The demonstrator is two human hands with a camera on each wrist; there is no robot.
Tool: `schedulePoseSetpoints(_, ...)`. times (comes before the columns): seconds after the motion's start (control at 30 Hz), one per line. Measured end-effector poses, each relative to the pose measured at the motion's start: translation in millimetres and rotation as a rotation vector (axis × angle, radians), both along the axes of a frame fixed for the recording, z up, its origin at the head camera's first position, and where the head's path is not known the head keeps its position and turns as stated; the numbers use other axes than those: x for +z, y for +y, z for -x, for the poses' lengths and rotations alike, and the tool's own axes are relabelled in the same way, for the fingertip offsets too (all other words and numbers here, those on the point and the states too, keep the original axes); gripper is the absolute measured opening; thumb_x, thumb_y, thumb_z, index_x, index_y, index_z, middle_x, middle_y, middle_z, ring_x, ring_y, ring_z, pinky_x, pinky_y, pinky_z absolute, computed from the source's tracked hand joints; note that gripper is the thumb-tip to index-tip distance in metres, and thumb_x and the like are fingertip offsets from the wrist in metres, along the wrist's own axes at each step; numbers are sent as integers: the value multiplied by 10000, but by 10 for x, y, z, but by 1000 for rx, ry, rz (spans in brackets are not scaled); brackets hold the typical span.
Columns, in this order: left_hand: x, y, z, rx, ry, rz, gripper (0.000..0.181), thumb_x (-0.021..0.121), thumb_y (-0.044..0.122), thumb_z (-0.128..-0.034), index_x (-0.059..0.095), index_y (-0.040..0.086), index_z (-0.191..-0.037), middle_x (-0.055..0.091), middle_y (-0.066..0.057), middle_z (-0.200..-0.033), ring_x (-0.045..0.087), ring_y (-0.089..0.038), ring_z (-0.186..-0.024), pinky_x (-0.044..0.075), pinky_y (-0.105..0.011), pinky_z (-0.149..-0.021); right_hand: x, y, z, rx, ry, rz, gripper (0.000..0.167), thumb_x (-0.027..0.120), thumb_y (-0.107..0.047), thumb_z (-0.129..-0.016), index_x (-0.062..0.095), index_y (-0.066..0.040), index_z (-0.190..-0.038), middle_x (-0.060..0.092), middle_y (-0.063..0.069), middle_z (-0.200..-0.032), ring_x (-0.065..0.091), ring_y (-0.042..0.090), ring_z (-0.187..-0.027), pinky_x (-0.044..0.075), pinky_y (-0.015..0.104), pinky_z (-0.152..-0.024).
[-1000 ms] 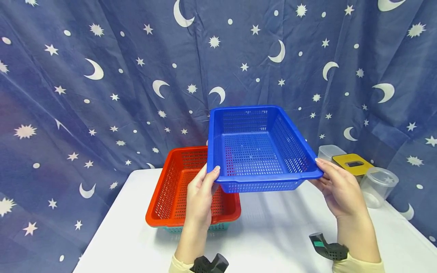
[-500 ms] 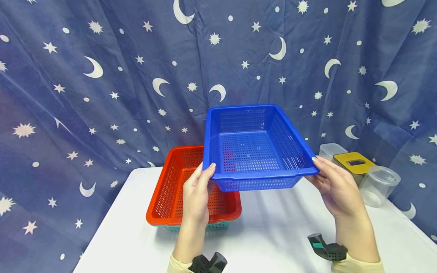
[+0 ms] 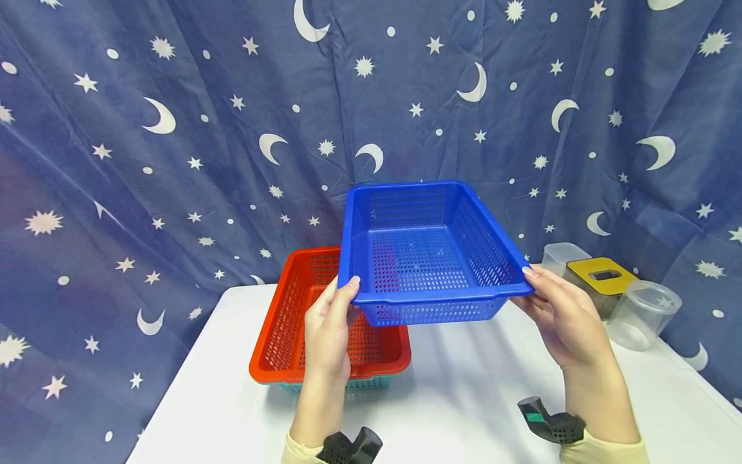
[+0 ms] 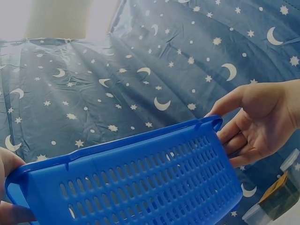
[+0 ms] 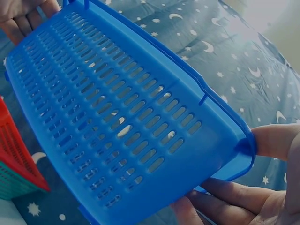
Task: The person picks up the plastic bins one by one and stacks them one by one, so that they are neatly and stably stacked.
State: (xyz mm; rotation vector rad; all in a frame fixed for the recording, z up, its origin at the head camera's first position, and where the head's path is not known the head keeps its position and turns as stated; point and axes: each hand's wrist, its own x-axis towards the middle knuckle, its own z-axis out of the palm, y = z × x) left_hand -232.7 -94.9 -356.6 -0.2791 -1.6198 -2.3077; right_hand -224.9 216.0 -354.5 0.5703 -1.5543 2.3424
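Note:
A blue perforated plastic basket is held up above the table, its open top tilted toward me. My left hand grips its near left corner, thumb over the rim and fingers beneath. At the near right corner my right hand pinches the rim the same way. Both wrist views show the basket's slotted near wall, with a hand at either end. Behind and below, on the left, a red basket sits nested in a green basket; the blue one and my left hand hide part of them.
On the white table, at the right, stand a clear round container, a box with a yellow lid and another clear container. A blue curtain with moons and stars hangs behind the table.
Both hands have carried the blue basket a little to the left, so it covers slightly more of the red basket. The nested baskets and the containers have stayed in place.

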Motion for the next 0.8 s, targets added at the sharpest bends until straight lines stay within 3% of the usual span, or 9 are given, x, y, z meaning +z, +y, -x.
schedulePoseSetpoints(0.2, 15, -5, -11, -1, -10, -19, 445, 609, 241, -1029, 604, -13, -1394, 682, -156, -1241, 668, -275, -1091, 477, -402, -1012, -4, -30, 7, -13, 0, -8, 270, 490, -29, -1070, 744, 37, -1135, 760, 117, -1016, 745, 189, -953, 552, 310, -911)
schedulePoseSetpoints(0.4, 45, -35, -16, 4, -30, -44, 456, 623, 219, -1018, 579, 50, -1439, 649, -140, -1304, 676, -266, -1070, 481, -407, -977, 4, -73, 10, -42, -32, -17, 246, 520, -44, -1063, 751, 30, -1099, 762, 114, -993, 747, 191, -933, 552, 301, -909)
schedulePoseSetpoints(0.8, 54, -112, -13, -14, -42, -70, 463, 613, 199, -1012, 576, 68, -1454, 622, -187, -1372, 666, -290, -1147, 423, -467, -1027, 16, -129, 10, -59, -37, -51, 227, 535, -44, -1056, 740, 41, -1105, 758, 129, -1016, 749, 202, -940, 550, 303, -914)
